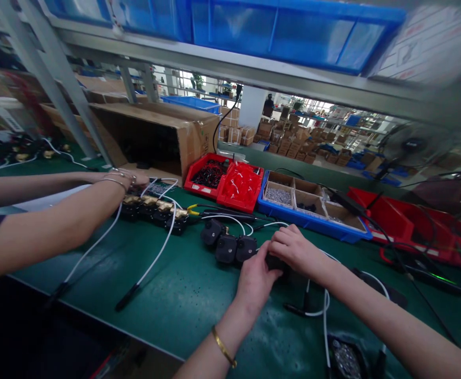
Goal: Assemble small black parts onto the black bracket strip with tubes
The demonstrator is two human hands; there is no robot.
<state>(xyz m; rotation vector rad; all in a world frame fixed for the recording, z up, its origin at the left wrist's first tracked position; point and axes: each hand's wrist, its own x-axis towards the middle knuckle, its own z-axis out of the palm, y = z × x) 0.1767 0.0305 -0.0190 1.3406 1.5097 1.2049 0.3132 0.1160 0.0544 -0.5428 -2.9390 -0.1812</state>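
My left hand [256, 276], with a gold bracelet on its wrist, and my right hand [291, 247] meet over a dark block-like part [280, 263] at the centre right. Fingers of both hands close round this part and hide most of it. Just left of them, several black housings [226, 249] stand in a row on the green table [199, 305]. White cables [326, 321] with black ends hang or lie below my right hand.
Another person's arms [57, 226] reach in from the left over a row of brass-and-black parts [155, 208]. Behind are an open cardboard box [194, 142], red bins [240, 187] and a blue divided tray [313, 221]. A shelf [214, 60] crosses overhead.
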